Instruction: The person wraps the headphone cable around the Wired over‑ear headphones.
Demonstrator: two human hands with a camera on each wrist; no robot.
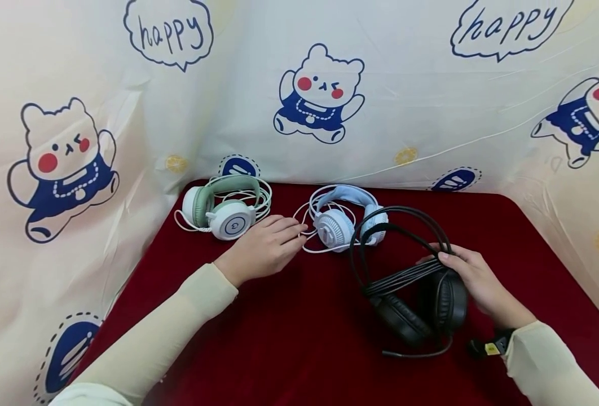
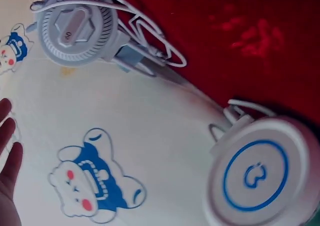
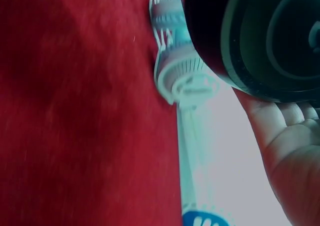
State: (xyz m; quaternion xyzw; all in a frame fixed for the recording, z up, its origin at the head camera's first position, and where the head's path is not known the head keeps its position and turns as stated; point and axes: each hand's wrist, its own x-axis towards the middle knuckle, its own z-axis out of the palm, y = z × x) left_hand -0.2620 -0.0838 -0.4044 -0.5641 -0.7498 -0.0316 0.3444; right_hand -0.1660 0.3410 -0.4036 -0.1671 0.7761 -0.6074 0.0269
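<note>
My right hand (image 1: 474, 279) grips a black headset (image 1: 411, 299) by its side, where the headband meets an ear cup. A bundle of black cable (image 1: 403, 277) stretches across the headset, and its microphone boom (image 1: 416, 355) points left at the bottom. In the right wrist view a black ear cup (image 3: 270, 41) hides most of the fingers. My left hand (image 1: 266, 248) hovers with fingers extended, holding nothing, between a white-and-green headset (image 1: 233, 220) and a light blue headset (image 1: 335, 228). In the left wrist view only some fingers (image 2: 11, 156) show at the edge.
A dark red cloth (image 1: 289, 338) covers the table. Behind and beside it hangs a pale curtain (image 1: 406, 101) printed with cartoon bears. White cables (image 1: 307, 239) lie looped around the two headsets at the back. A dark strap (image 1: 497, 344) sits on the right wrist.
</note>
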